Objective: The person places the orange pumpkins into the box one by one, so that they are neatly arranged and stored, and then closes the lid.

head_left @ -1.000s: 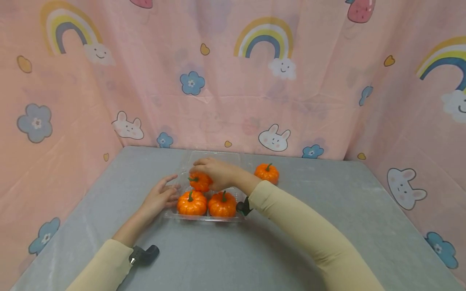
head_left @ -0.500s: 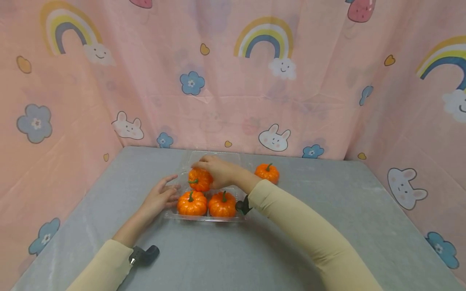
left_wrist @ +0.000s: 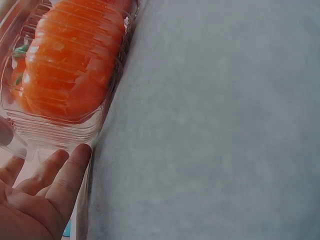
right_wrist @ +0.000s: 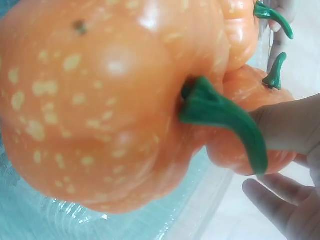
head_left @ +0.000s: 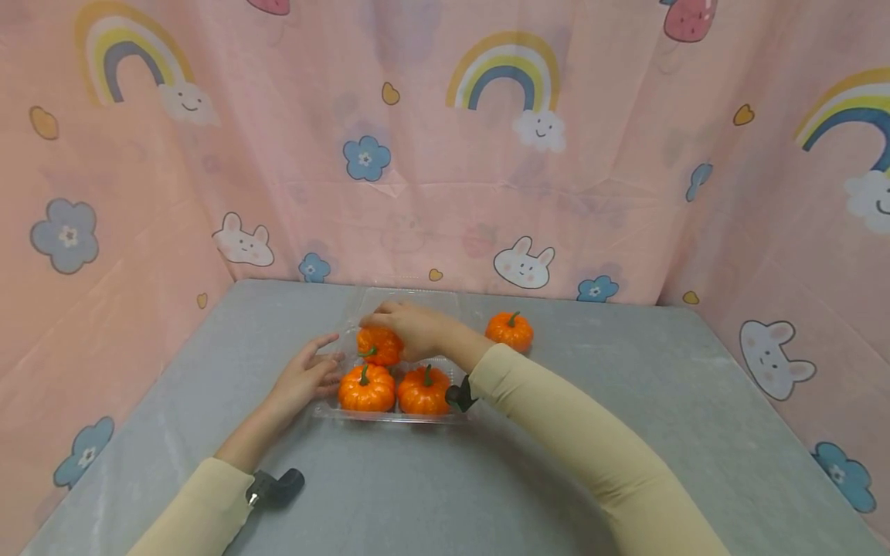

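A lidded clear plastic box [head_left: 389,418] stands with its lid raised at the back. In its front half sit two orange toy pumpkins with green stems, a left pumpkin [head_left: 366,390] and a right pumpkin [head_left: 426,392]. My right hand [head_left: 420,328] grips a third pumpkin [head_left: 379,347] at the back left of the box, its stem tipped toward me. In the right wrist view, my thumb lies across this held pumpkin [right_wrist: 235,152]. My left hand [head_left: 304,378] is spread at the box's left side; its fingertips touch the clear wall in the left wrist view.
Another orange pumpkin [head_left: 511,332] stands on the grey tabletop [head_left: 626,371], right of the box. A pink printed curtain [head_left: 417,208] encloses the table's back and sides. A dark wrist device [head_left: 278,488] protrudes beside my left sleeve.
The held pumpkin has tilted, its stem swinging downward toward me. My right hand rose slightly, then came back down a little to the left. The left hand has kept its place.
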The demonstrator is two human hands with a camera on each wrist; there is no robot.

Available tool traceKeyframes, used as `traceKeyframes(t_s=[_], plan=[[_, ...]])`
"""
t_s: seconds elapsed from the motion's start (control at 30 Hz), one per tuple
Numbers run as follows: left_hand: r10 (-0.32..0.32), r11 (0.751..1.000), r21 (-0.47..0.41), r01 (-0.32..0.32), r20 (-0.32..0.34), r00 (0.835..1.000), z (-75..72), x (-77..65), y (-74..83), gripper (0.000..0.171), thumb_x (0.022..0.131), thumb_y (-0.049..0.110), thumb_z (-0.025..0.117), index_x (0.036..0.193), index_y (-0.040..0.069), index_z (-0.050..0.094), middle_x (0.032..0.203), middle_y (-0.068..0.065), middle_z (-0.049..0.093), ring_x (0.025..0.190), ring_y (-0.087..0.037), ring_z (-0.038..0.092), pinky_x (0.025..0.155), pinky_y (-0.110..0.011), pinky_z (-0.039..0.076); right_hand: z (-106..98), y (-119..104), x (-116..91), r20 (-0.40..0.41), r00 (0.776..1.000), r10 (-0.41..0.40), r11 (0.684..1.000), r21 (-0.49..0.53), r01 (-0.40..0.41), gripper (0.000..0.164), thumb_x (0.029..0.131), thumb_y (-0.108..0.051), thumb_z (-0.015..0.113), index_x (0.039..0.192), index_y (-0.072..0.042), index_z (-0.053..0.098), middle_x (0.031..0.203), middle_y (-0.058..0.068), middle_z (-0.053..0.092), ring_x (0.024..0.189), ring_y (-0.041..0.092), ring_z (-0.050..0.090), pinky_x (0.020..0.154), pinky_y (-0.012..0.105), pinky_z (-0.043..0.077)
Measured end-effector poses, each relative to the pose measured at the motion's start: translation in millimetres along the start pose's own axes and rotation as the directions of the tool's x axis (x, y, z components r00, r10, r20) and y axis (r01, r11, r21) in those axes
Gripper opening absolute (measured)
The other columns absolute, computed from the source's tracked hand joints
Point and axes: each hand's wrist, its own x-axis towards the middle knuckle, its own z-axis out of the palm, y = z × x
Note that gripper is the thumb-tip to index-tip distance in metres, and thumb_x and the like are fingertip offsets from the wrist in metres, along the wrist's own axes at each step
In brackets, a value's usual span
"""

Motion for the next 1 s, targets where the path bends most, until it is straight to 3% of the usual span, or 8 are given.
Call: traceKeyframes(t_s=[0.43, 1.0], plan=[[0.001, 1.000, -0.001, -0.001, 0.002, 1.000, 0.0, 0.9, -1.1, 0.054, 0.103, 0.023, 0.042, 0.152, 0.013, 0.023, 0.147, -0.026, 0.041, 0.117, -0.036, 0.059, 0.092, -0.042, 0.054, 3.2, -4.4, 3.0, 0.026, 0.999, 0.024, 1.000, 0.001, -0.024, 0.077, 0.077, 0.002, 0.075, 0.144, -0.023, 0.045, 0.144, 0.004, 0.046, 0.128, 0.027, 0.047, 0.103, 0.040, 0.048], [-0.004, 1.000, 0.011, 0.004, -0.004, 1.000, 0.2, 0.0, 1.5, 0.054, 0.102, 0.022, 0.042, 0.152, 0.013, 0.024, 0.146, -0.026, 0.043, 0.113, -0.033, 0.061, 0.092, -0.042, 0.055, 5.8, -0.3, 0.2, 0.025, 0.999, 0.044, 0.992, 0.118, -0.047, 0.083, 0.076, 0.005, 0.072, 0.148, -0.018, 0.037, 0.144, 0.009, 0.042, 0.126, 0.026, 0.050, 0.097, 0.035, 0.052]])
